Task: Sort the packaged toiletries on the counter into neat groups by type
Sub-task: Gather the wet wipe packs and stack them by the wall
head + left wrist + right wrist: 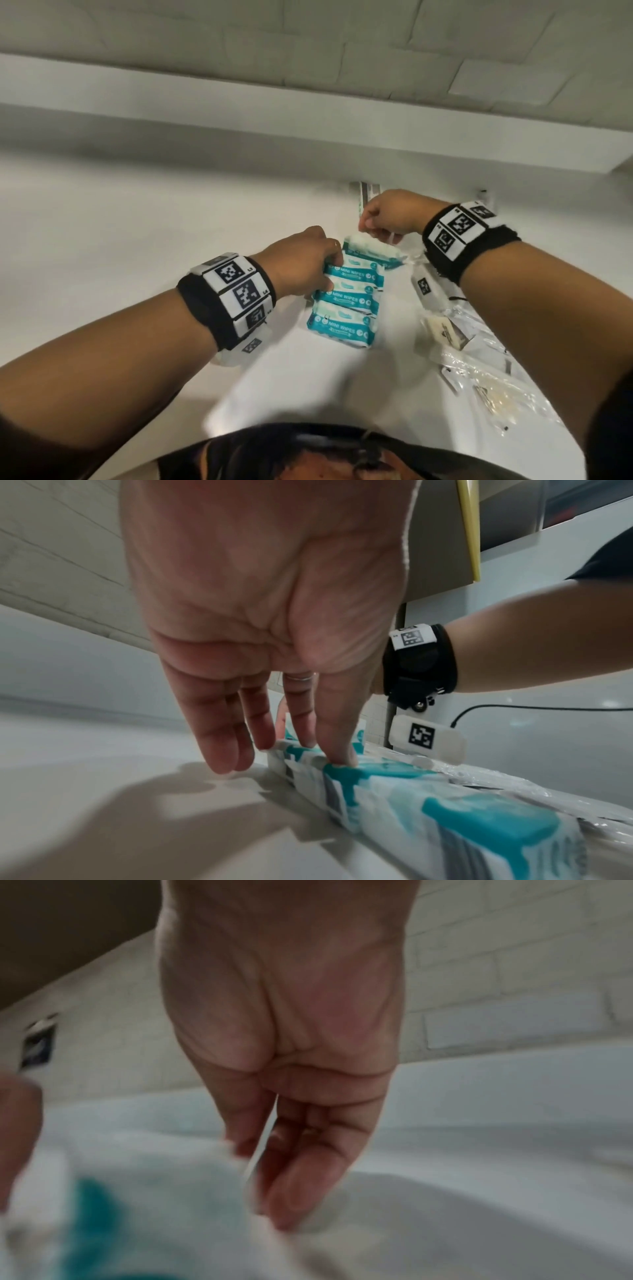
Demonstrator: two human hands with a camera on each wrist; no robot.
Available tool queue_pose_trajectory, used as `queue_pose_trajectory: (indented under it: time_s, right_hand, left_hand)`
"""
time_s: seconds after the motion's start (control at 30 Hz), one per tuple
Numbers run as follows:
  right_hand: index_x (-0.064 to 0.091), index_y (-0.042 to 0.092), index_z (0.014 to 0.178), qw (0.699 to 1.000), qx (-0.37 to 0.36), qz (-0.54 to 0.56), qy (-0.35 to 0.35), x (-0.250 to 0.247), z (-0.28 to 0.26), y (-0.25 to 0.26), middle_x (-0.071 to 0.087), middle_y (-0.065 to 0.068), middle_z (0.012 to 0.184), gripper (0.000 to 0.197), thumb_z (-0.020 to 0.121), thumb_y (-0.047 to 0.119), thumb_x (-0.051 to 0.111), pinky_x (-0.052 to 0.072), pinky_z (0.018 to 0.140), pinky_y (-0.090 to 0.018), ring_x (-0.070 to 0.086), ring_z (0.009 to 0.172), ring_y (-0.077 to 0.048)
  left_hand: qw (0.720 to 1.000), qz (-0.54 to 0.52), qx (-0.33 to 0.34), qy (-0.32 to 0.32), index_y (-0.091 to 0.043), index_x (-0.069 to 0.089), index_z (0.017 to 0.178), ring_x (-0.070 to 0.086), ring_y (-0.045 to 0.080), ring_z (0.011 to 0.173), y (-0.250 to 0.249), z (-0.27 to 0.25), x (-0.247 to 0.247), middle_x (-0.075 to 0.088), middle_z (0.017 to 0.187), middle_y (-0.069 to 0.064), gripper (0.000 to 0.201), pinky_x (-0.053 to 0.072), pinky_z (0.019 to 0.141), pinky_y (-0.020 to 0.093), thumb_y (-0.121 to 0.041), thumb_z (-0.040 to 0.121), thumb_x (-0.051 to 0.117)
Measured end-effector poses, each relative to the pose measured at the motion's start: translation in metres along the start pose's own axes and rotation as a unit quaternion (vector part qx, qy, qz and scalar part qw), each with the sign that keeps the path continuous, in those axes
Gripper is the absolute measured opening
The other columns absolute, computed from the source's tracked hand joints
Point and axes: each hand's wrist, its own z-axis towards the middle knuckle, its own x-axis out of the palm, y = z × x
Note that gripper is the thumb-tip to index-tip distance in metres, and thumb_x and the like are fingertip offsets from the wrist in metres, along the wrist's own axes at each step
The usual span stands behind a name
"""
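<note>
1. While the left hand (pixel 301 263) rests on the far end of a column of teal-and-white mini wipes packs (pixel 346 301), its fingers (pixel 337 723) lie nearly straight and press down on the packs' left edge; nothing is gripped.
2. Four packs lie overlapping one another on the white table (pixel 102 222), running from near the person's body toward the wall, the farthest one (pixel 371 251) tilted a little.
3. Just beyond that farthest pack the right hand (pixel 388 216) hovers with fingers curled, pinching a thin clear wrapper (pixel 390 236) (the right wrist view is too blurred to say what is inside it).
4. Right of the wipes, a heap of clear-packaged toiletries (pixel 479 370) lies under the right forearm, one sachet holding something cream-coloured (pixel 442 330).
5. A small white tag with a black square code (pixel 426 737) sits between the wipes and that heap.
6. Against the back wall, beyond the right hand, more small white packets (pixel 364 193) are partly hidden.
</note>
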Motion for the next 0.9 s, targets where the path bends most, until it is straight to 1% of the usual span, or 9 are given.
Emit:
queue_pose_trajectory:
  time_s: [0.1,0.2,0.27,0.33,0.4,0.6,0.7,0.77,0.9]
  right_hand:
    - [0.064,0.018,0.106,0.997,-0.017,0.063,0.048,0.000,-0.008,0.001,0.070,-0.003,0.098,0.026,0.088,0.037,0.064,0.057,0.076,-0.034,0.068,0.089,-0.022]
    - [0.054,0.023,0.112,0.992,-0.013,0.017,0.127,-0.001,-0.014,0.002,0.060,0.001,0.104,0.048,0.072,0.025,0.080,0.056,0.074,-0.033,0.064,0.093,-0.023]
    - [0.053,0.022,0.107,0.995,-0.004,-0.042,0.091,0.000,-0.014,0.003,0.061,0.001,0.101,0.044,0.073,0.015,0.080,0.056,0.071,-0.031,0.066,0.092,-0.024]
    - [0.060,0.019,0.105,0.999,-0.011,0.006,0.050,0.000,-0.011,0.002,0.067,0.000,0.099,0.031,0.079,0.012,0.075,0.056,0.072,-0.030,0.067,0.091,-0.022]
    - [0.067,0.016,0.105,0.998,-0.024,0.056,0.023,0.002,-0.009,0.001,0.071,0.000,0.098,0.023,0.083,0.014,0.072,0.055,0.074,-0.027,0.068,0.088,-0.017]
    - [0.073,0.017,0.105,0.997,-0.051,-0.049,-0.018,0.011,-0.008,0.007,0.072,0.006,0.100,0.021,0.085,0.020,0.070,0.047,0.080,-0.025,0.063,0.088,-0.010]
    - [0.072,0.017,0.103,0.985,-0.037,-0.056,-0.159,-0.007,0.000,0.002,0.069,0.000,0.105,0.019,0.090,0.018,0.059,0.042,0.078,-0.026,0.059,0.089,-0.015]
    - [0.066,0.016,0.112,0.971,-0.003,-0.062,-0.230,-0.014,0.010,-0.002,0.062,-0.009,0.117,0.028,0.092,0.029,0.053,0.044,0.083,-0.029,0.059,0.101,-0.026]
    - [0.047,0.013,0.129,0.981,0.052,-0.103,-0.154,-0.004,0.027,-0.002,0.051,-0.016,0.125,0.073,0.077,0.062,0.063,0.046,0.089,-0.038,0.055,0.110,-0.034]
  left_hand:
    - [1.000,0.003,-0.002,-0.002,-0.027,0.058,0.121,0.056,0.013,0.097,-0.001,-0.002,-0.001,0.049,0.114,-0.005,0.039,0.045,0.079,0.023,-0.026,0.084,0.071]
    - [1.000,0.006,-0.007,-0.002,-0.027,0.057,0.122,0.056,0.013,0.097,-0.002,-0.003,0.000,0.049,0.113,-0.006,0.041,0.042,0.076,0.021,-0.027,0.084,0.070]
    - [1.000,0.003,-0.010,-0.002,-0.027,0.057,0.123,0.056,0.013,0.097,-0.002,-0.003,0.000,0.049,0.114,-0.006,0.041,0.043,0.077,0.021,-0.026,0.084,0.071]
    - [1.000,0.004,-0.009,-0.003,-0.027,0.058,0.123,0.055,0.013,0.098,-0.002,-0.003,0.000,0.049,0.114,-0.006,0.042,0.043,0.079,0.021,-0.027,0.084,0.071]
    - [1.000,0.011,-0.006,-0.005,-0.027,0.058,0.123,0.055,0.014,0.100,-0.001,-0.001,0.000,0.048,0.116,-0.005,0.042,0.046,0.082,0.024,-0.028,0.083,0.071]
    - [0.998,0.056,0.022,-0.017,-0.023,0.059,0.125,0.052,0.016,0.108,-0.003,0.001,-0.001,0.049,0.123,-0.004,0.041,0.048,0.092,0.032,-0.028,0.085,0.068]
    - [0.997,0.063,0.032,-0.015,-0.020,0.058,0.129,0.053,0.018,0.112,-0.007,0.009,-0.005,0.051,0.130,-0.001,0.035,0.046,0.094,0.033,-0.025,0.094,0.052]
    - [0.996,0.086,0.038,-0.002,-0.020,0.057,0.131,0.052,0.020,0.117,-0.011,0.016,-0.007,0.050,0.134,0.000,0.038,0.045,0.098,0.035,-0.019,0.095,0.046]
    - [0.986,0.157,0.050,0.029,-0.020,0.059,0.128,0.054,0.023,0.116,-0.016,0.028,-0.009,0.054,0.132,0.002,0.041,0.048,0.095,0.041,-0.015,0.090,0.045]
